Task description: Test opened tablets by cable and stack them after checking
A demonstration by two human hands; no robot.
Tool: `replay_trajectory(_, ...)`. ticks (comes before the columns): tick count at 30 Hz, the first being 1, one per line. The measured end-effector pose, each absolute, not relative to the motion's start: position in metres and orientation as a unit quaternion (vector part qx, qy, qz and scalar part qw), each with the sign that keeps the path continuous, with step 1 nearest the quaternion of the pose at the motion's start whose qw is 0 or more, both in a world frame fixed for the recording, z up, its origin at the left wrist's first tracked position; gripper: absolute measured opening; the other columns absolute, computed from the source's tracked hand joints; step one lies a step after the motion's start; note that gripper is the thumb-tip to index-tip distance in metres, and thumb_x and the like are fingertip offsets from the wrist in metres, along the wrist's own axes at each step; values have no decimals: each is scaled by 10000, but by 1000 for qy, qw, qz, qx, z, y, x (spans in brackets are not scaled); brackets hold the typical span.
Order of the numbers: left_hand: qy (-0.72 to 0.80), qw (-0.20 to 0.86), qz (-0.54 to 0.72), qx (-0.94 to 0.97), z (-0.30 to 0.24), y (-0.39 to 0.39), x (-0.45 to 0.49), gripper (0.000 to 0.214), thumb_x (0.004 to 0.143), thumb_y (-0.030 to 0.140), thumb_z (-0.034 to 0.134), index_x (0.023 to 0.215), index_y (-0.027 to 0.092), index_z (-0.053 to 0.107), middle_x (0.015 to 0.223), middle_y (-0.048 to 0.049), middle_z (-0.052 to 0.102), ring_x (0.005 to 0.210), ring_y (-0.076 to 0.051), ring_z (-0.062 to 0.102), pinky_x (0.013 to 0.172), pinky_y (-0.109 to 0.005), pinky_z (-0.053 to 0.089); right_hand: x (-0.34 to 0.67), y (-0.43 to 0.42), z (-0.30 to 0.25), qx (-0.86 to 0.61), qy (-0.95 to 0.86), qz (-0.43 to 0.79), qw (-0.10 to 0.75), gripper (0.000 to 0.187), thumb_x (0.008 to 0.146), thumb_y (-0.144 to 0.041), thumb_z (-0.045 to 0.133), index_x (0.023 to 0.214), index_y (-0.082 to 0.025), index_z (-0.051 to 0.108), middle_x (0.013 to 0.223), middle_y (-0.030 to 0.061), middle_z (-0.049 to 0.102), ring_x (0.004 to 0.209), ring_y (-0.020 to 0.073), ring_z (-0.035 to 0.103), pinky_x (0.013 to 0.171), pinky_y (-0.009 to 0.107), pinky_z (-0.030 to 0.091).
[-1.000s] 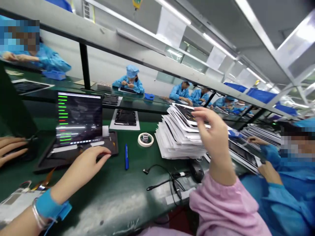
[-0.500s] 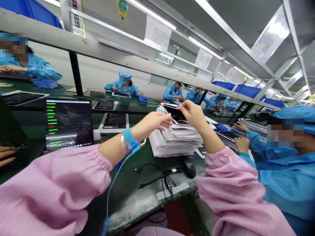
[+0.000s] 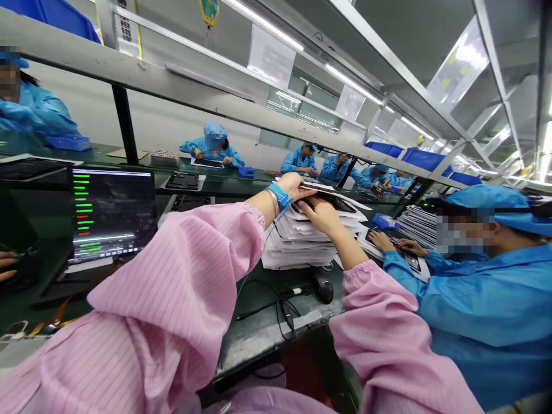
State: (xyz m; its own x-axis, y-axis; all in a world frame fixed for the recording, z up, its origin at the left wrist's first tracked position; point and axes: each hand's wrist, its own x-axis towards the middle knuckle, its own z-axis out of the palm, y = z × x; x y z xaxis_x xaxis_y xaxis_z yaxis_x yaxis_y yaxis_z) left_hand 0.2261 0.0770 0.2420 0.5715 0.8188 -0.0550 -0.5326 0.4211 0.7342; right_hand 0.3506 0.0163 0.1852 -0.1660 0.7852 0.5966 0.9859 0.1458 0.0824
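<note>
So, up top of the stack of white trays (image 3: 297,244), a dark panel (image 3: 340,203) is being handled from both sides. The left hand (image 3: 295,185) is hooked over the panel's far edge, fingers curled down tight on it, with a blue wrist strap (image 3: 281,195) seen just behind. The right hand (image 3: 321,214) is laid on the panel's near side, fingers fairly flat. Whether anything is actually pinched there can't be told, tbh. The stack is parked toward the right end of the green tabletop (image 3: 254,339). A black mouse (image 3: 323,285) is found just in front of it by the near edge, with black cables (image 3: 280,302) tangled beside. A lit screen (image 3: 112,213) with green bars is propped toward the left end. A co-worker's hand (image 3: 382,240) in a blue sleeve is seen just right of the stack.
</note>
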Motion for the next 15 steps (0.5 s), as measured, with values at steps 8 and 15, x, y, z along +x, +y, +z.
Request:
replay_trajectory(8,227,792,452,343,221,50,220,235,858,32,373,1040,97,507,932,-86,617,894,-156,634,738,-250,561,351,19,182,-626,-729,-214,177,339,919,-382,452,1010,-143,673,996,121,686,967,260,608,869,335,420)
replay_trajectory(15,244,789,475,304,220,42,221,227,848,13,405,1019,129,498,993,-96,598,895,-161,636,703,-259,584,350,15,181,-629,-730,-210,163,305,915,-354,441,938,-159,674,948,107,694,925,251,615,837,332,429)
